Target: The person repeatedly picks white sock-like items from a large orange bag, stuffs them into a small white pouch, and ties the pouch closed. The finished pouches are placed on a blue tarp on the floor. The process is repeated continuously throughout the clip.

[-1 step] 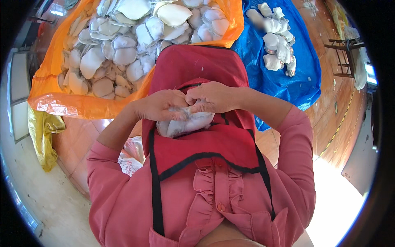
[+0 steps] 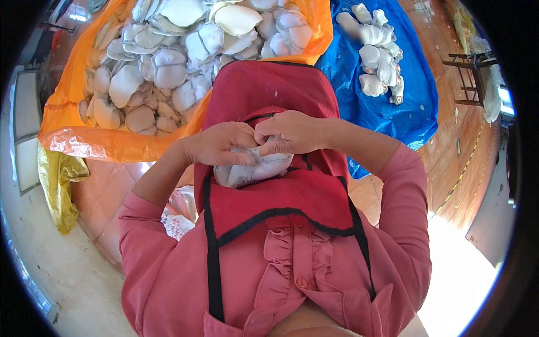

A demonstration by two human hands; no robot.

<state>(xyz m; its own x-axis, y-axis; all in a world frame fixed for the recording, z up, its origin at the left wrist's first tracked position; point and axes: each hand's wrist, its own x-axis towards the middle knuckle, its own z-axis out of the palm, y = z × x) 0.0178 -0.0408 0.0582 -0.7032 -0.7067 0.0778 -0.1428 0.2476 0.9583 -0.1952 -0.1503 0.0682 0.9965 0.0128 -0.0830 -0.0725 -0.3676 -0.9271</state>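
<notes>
Over my lap, my left hand (image 2: 220, 146) and my right hand (image 2: 293, 133) meet with their fingers bent inward. Between them is a soft white padded piece (image 2: 242, 175), rounded and a little puffy. My left fingers press on its upper left side, and my right thumb and fingers pinch it at the top right. The fingertips partly cover the piece, so what they grip at the middle is hidden. Beneath it lies the red apron (image 2: 281, 196) with black edging.
An orange sheet (image 2: 62, 132) ahead to the left bears a heap of white padded pieces (image 2: 126, 83). On a blue sheet (image 2: 418, 112) ahead to the right sit several white bundled pieces (image 2: 370, 56). A yellow sack (image 2: 56, 185) is at the left; a wooden stool (image 2: 474, 78) stands far right.
</notes>
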